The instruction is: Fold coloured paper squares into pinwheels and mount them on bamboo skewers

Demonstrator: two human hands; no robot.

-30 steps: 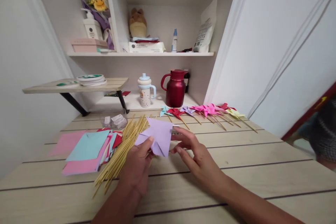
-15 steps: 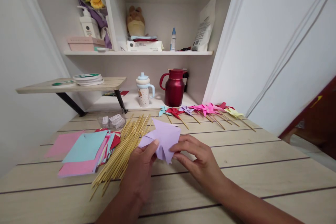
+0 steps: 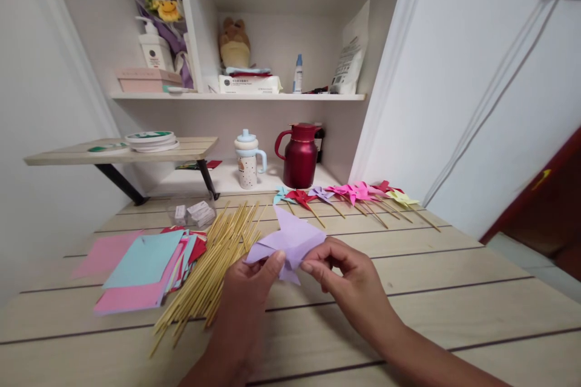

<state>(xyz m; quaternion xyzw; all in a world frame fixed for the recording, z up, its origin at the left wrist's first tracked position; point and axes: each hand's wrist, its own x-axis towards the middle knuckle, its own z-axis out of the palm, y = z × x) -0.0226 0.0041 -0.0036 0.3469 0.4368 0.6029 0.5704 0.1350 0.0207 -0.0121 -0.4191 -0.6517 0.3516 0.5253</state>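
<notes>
Both my hands hold a folded lilac paper piece a little above the wooden table. My left hand pinches its lower left edge with thumb and fingers. My right hand pinches its lower right part. Just left of my hands lies a loose pile of bamboo sticks. Further left is a stack of coloured paper sheets, light blue on top, pink and red beneath.
A row of finished paper pinwheels on sticks lies at the table's back. Behind it stand a dark red jug and a lidded cup. A small clear box sits near the sticks. Shelves hold bottles and boxes.
The lilac paper has been turned and flattened between my hands, which shifted slightly right and lower. A dark figure seen at the right edge is gone from view.
</notes>
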